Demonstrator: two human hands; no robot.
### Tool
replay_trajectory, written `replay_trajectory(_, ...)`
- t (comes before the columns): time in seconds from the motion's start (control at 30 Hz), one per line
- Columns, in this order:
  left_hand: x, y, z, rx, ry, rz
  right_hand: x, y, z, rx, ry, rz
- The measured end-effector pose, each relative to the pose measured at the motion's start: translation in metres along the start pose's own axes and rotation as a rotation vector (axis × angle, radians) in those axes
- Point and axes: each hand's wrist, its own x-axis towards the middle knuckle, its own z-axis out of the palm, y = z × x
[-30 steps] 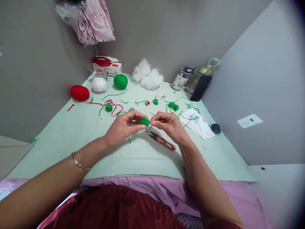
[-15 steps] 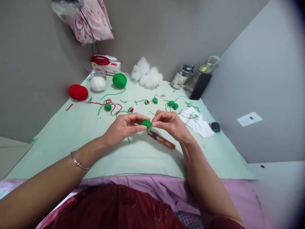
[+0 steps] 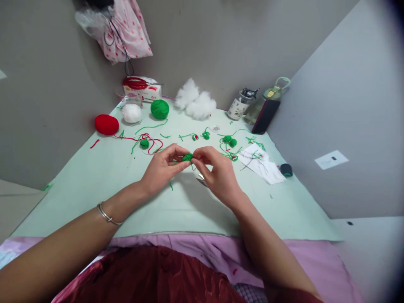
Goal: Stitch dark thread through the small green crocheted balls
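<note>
A small green crochet piece (image 3: 187,157) is held up between my two hands above the table. My left hand (image 3: 161,167) is closed on its left side, thumb below and fingers above. The fingertips and thumb of my right hand (image 3: 217,173) pinch together at its right end, and whatever else may be between them is hidden. A thin dark strand (image 3: 193,168) hangs just under the piece. Below my right hand, the blades of the thread snips (image 3: 202,180) show on the table; my hand covers their orange handle.
Red yarn (image 3: 106,125), white yarn (image 3: 131,113) and a green yarn ball (image 3: 159,109) lie at back left. White stuffing (image 3: 200,105), a pen jar (image 3: 239,106) and a leaning phone (image 3: 266,117) stand behind. Small green crochet balls (image 3: 229,141), yarn scraps and white paper (image 3: 263,166) surround my hands.
The green piece has moved slightly left and up and turned. My right hand has shifted left and rotated, now covering the snips' handle. The needle seen at my right fingers no longer shows.
</note>
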Motion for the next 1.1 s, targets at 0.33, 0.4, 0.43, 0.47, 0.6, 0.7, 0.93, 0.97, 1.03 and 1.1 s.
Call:
replay_trajectory(0.33, -0.001, -0.003, 0.000, 0.198, -0.016, 0.070, 0.000, -0.012, 0.006, -0.446, 0.001, -0.178)
replay_trajectory(0.4, -0.002, -0.003, 0.000, 0.214, -0.038, 0.072, 0.002, -0.021, -0.002, -0.108, 0.036, -0.096)
replay_trajectory(0.43, -0.002, -0.002, -0.001, 0.213, -0.050, 0.071, 0.003, -0.026, -0.008, 0.089, 0.024, -0.038)
replay_trajectory(0.47, -0.002, -0.002, -0.001, 0.210, -0.057, 0.067, 0.004, -0.030, -0.015, 0.271, -0.002, 0.025)
replay_trajectory(0.6, -0.002, -0.003, -0.002, 0.220, -0.045, 0.039, 0.010, -0.042, -0.053, 0.605, -0.005, 0.161)
replay_trajectory(0.7, -0.002, -0.002, -0.001, 0.219, -0.049, 0.057, 0.016, -0.048, -0.077, 0.585, 0.156, 0.106)
replay_trajectory(0.93, 0.003, -0.001, -0.006, 0.052, -0.084, -0.070, 0.017, -0.039, -0.072, 0.617, 0.281, 0.088)
replay_trajectory(0.97, 0.004, -0.001, -0.008, 0.030, -0.084, -0.086, 0.015, -0.035, -0.066, 0.574, 0.255, 0.094)
replay_trajectory(1.03, 0.005, -0.001, -0.009, 0.005, -0.079, -0.098, 0.011, -0.028, -0.055, 0.427, 0.208, 0.097)
replay_trajectory(1.1, 0.006, 0.000, -0.009, -0.012, -0.075, -0.102, 0.007, -0.021, -0.045, 0.243, 0.169, 0.054)
